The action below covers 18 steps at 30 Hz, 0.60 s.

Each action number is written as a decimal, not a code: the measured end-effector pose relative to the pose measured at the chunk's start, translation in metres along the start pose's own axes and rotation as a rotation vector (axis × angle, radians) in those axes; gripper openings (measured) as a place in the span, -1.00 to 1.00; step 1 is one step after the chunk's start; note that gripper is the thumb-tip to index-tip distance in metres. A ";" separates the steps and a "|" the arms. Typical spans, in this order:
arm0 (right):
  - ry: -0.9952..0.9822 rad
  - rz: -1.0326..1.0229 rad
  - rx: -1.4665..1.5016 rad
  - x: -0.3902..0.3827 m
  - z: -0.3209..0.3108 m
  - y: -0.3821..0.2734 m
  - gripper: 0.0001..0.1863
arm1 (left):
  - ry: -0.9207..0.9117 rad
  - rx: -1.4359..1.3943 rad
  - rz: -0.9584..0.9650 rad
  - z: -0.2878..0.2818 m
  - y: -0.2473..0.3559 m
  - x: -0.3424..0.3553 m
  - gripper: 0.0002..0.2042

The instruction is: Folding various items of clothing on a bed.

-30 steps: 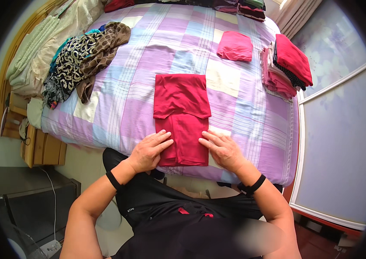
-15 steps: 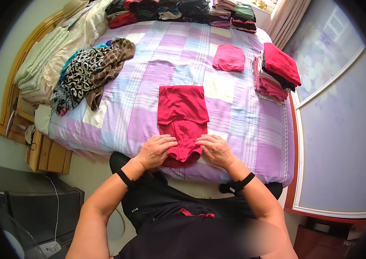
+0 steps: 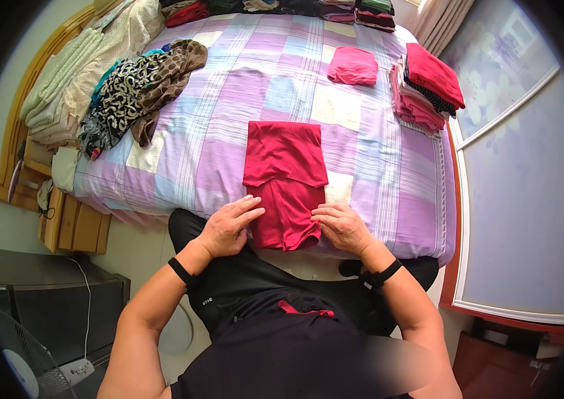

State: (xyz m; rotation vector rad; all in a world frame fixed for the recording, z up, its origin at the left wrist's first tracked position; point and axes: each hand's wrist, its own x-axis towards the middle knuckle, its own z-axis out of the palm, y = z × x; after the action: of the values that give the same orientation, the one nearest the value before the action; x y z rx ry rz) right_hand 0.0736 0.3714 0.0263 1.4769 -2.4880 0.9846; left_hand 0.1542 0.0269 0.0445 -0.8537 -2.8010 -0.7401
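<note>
A red garment (image 3: 284,154), folded into a long panel, lies on the near edge of the bed. Its far half overlaps the near half, and the near end has creases and a small gathered fold at its right corner. My left hand (image 3: 227,225) rests at the garment's left edge, fingers stretched out and touching the cloth. On the opposite edge, my right hand (image 3: 340,226) has its fingers bent together with the cloth edge at their tips. Each wrist wears a black band.
A checked bedspread (image 3: 215,100) covers the bed. Patterned clothes (image 3: 137,90) are heaped at left. A folded pink garment (image 3: 352,65) and a stack of folded clothes (image 3: 422,93) sit at right, beside a sliding-door wardrobe (image 3: 521,199). More folded piles line the far edge.
The near part of the red garment now lies wider and flatter. My left hand has shifted slightly left, its fingers straighter; my right hand stays at the right edge. The whole view has tilted slightly.
</note>
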 end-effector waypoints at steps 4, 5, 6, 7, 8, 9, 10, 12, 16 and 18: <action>0.019 0.010 -0.007 -0.012 -0.006 0.002 -0.73 | -0.032 0.036 -0.026 0.015 0.010 -0.009 -0.23; 0.029 0.005 -0.030 -0.017 -0.007 0.006 -0.71 | -0.058 0.057 -0.043 0.017 0.013 -0.008 -0.20; 0.037 -0.002 -0.053 -0.018 -0.009 0.006 -0.68 | -0.087 0.115 -0.049 0.020 0.013 -0.006 -0.14; 0.037 -0.005 -0.054 -0.020 -0.009 0.004 -0.68 | -0.085 0.117 -0.049 0.021 0.012 -0.004 -0.14; 0.026 -0.003 -0.104 -0.023 -0.009 0.000 -0.65 | -0.105 0.164 -0.039 0.022 0.012 -0.003 -0.14; 0.019 -0.001 -0.157 -0.024 -0.009 -0.004 -0.63 | -0.125 0.214 -0.025 0.022 0.011 0.000 -0.14; 0.002 0.003 -0.202 -0.026 -0.005 -0.005 -0.56 | -0.123 0.219 -0.020 0.023 0.010 0.002 -0.14; 0.014 0.012 -0.236 -0.025 -0.001 -0.011 -0.52 | -0.124 0.308 0.008 0.029 0.007 0.004 -0.13; -0.007 0.020 -0.240 -0.019 0.002 -0.019 -0.43 | -0.053 0.496 0.061 0.045 0.005 -0.001 -0.18; -0.063 0.019 -0.246 -0.020 0.003 -0.018 -0.44 | -0.090 0.453 0.029 0.043 0.011 0.003 -0.20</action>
State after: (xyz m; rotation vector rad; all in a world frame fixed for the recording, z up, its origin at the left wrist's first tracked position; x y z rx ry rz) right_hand 0.0994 0.3793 0.0251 1.4298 -2.5598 0.6148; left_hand 0.1592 0.0572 0.0128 -0.8516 -2.8474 -0.0500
